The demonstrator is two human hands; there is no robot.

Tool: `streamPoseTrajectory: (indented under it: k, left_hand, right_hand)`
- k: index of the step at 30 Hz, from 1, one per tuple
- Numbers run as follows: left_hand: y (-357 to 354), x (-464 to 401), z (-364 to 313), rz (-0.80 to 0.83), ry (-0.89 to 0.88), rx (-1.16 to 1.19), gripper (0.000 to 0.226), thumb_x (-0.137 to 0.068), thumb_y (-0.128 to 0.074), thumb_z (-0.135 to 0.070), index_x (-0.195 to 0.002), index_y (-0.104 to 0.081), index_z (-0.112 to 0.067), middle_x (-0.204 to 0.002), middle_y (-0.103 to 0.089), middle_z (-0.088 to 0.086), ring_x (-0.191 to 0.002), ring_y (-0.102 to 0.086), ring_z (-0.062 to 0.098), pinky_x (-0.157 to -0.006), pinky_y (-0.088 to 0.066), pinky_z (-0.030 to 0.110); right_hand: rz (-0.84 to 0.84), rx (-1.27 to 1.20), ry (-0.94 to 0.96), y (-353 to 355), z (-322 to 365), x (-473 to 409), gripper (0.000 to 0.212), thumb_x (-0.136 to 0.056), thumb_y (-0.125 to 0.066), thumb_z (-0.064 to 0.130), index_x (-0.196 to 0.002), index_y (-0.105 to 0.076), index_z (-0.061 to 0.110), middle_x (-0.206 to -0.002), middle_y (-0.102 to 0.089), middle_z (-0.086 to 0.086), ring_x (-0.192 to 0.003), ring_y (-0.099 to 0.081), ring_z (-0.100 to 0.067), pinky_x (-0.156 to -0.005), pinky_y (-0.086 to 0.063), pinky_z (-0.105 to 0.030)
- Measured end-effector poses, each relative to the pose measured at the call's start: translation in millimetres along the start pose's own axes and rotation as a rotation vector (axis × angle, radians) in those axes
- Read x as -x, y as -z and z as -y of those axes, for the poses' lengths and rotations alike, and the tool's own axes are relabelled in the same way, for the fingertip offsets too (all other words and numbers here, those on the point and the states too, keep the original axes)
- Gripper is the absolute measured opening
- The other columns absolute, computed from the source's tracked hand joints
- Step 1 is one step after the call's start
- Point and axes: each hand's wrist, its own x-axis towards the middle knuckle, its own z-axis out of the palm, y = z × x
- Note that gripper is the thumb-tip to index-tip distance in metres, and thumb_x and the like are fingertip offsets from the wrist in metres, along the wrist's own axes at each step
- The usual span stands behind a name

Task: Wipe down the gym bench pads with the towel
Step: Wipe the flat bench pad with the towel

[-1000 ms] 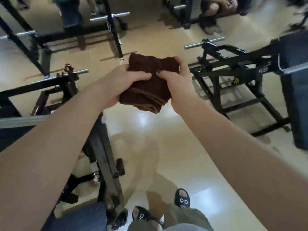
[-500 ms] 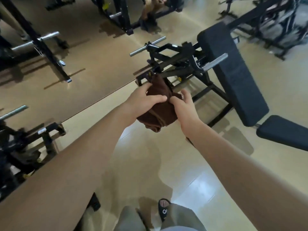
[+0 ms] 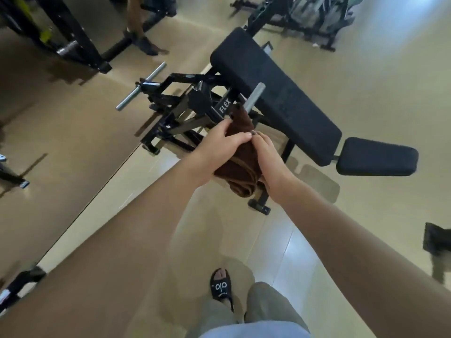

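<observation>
**Q:** How far along are you?

**Me:** Not started wiping. My left hand (image 3: pixel 219 148) and right hand (image 3: pixel 269 164) each have fingers curled round the one brown towel (image 3: pixel 244 167), bunched up in the air between them, short of the bench. Both pads look untouched: the long back pad (image 3: pixel 275 93) and the small seat pad (image 3: pixel 377 157). So two pads left, one towel, two hands.

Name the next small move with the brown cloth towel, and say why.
Probably carry the bunched brown cloth towel forward onto the long black padded backrest. Both the left hand and right hand grip it in mid-air, short of the pad, so no wiping has begun.
</observation>
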Motion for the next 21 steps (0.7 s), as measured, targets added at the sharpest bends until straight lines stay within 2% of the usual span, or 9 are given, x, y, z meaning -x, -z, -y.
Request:
streamPoseTrajectory:
  k: [7, 9, 12, 15, 18, 19, 21]
  left_hand:
    - [-38, -96, -40, 0.107, 0.044, 0.033, 0.024, -0.101, -0.061, -0.023, -0.123, -0.066, -0.017, -0.111, -0.075, 0.011, -0.102, -0.075, 0.027, -0.09, -0.063, 0.044]
    - [-54, -128, -54, 0.113, 0.069, 0.051, 0.023, -0.101, -0.06, -0.024, -0.121, -0.067, -0.015, -0.11, -0.075, 0.013, -0.101, -0.075, 0.029, -0.087, -0.063, 0.044]
    - [-78, -180, -73, 0.121, 0.086, 0.095, 0.025, -0.097, -0.059, -0.031, -0.113, -0.069, -0.015, -0.112, -0.072, 0.015, -0.104, -0.074, 0.03, -0.084, -0.062, 0.042]
    - [-104, -226, -94, 0.203, 0.127, 0.112, 0.039, -0.102, -0.051, -0.037, -0.125, -0.068, -0.011, -0.119, -0.073, 0.016, -0.104, -0.074, 0.025, -0.083, -0.062, 0.036]
    - [-124, -263, -116, 0.29, 0.191, 0.112, 0.044, -0.11, -0.039, -0.036, -0.133, -0.062, -0.007, -0.119, -0.074, 0.013, -0.111, -0.071, 0.026, -0.099, -0.058, 0.04]
    - [-127, -276, -123, 0.306, 0.195, 0.094, 0.045, -0.111, -0.038, -0.037, -0.135, -0.061, -0.007, -0.122, -0.073, 0.013, -0.114, -0.071, 0.027, -0.103, -0.056, 0.042]
    - [-129, -302, -134, 0.296, 0.191, 0.071, 0.044, -0.111, -0.037, -0.037, -0.135, -0.06, -0.008, -0.124, -0.072, 0.015, -0.114, -0.071, 0.028, -0.104, -0.056, 0.043]
  right_hand:
    - [-0.129, -0.077, 0.005, 41, 42, -64, 0.041, -0.106, -0.047, 0.049, -0.143, -0.055, 0.037, -0.124, -0.07, -0.002, -0.107, -0.072, -0.022, -0.09, -0.062, -0.04]
    - [-0.12, -0.143, -0.029, 57, 57, -85, 0.04, -0.105, -0.048, 0.053, -0.138, -0.059, 0.033, -0.122, -0.073, -0.005, -0.107, -0.074, -0.025, -0.087, -0.063, -0.039]
    - [-0.083, -0.32, -0.113, 89, 76, -122, 0.045, -0.102, -0.052, 0.06, -0.125, -0.069, 0.025, -0.109, -0.08, -0.007, -0.093, -0.079, -0.022, -0.075, -0.062, -0.033]
    - [0.001, -0.526, -0.116, 131, 92, -166, 0.058, -0.101, -0.049, 0.065, -0.123, -0.073, 0.016, -0.113, -0.079, -0.01, -0.099, -0.077, -0.024, -0.085, -0.06, -0.038]
    - [0.084, -0.634, -0.099, 167, 108, -214, 0.062, -0.103, -0.043, 0.066, -0.125, -0.074, 0.016, -0.125, -0.074, -0.013, -0.115, -0.07, -0.028, -0.107, -0.052, -0.043]
    - [0.119, -0.65, -0.096, 177, 115, -230, 0.063, -0.104, -0.041, 0.065, -0.124, -0.073, 0.016, -0.127, -0.073, -0.013, -0.117, -0.068, -0.028, -0.11, -0.05, -0.044]
    - [0.182, -0.675, -0.115, 187, 129, -260, 0.064, -0.104, -0.039, 0.066, -0.123, -0.074, 0.016, -0.126, -0.073, -0.013, -0.117, -0.068, -0.029, -0.107, -0.05, -0.044]
